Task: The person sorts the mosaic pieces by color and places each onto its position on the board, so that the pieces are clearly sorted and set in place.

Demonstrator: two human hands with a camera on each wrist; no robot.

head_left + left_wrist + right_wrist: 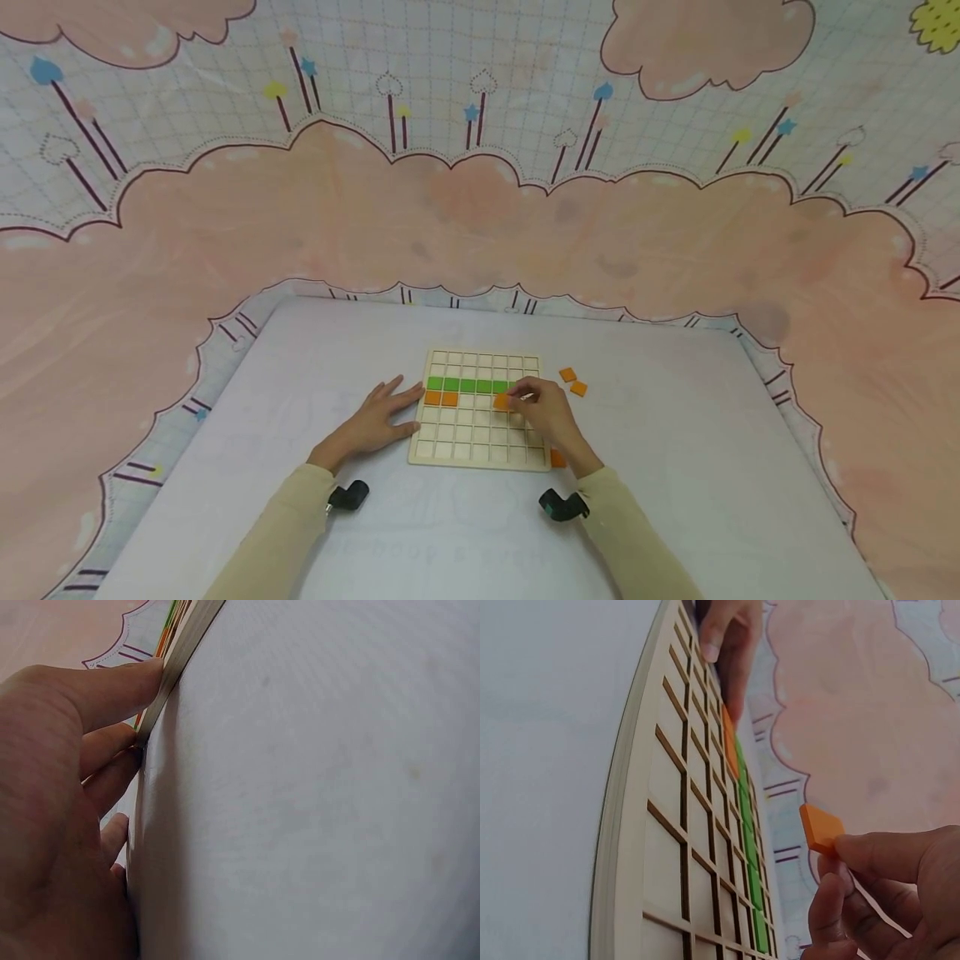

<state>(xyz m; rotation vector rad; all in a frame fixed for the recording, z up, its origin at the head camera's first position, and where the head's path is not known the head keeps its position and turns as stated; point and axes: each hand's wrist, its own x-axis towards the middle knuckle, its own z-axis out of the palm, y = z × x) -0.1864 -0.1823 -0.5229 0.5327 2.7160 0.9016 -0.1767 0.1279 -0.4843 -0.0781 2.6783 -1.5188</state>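
Observation:
A wooden grid board lies flat on the table, with a row of green tiles in its upper half. Just below that row, two orange tiles fill the leftmost squares. My left hand rests spread at the board's left edge, thumb and fingertips against the rim. Between thumb and fingers, my right hand pinches an orange square tile. In the right wrist view that tile is raised off the grid, tilted. The right hand covers part of the board's right side.
Two loose orange tiles lie right of the board. More orange shows by its lower right corner, partly behind the right wrist. A white cloth covers the table; a patterned cloth hangs behind it.

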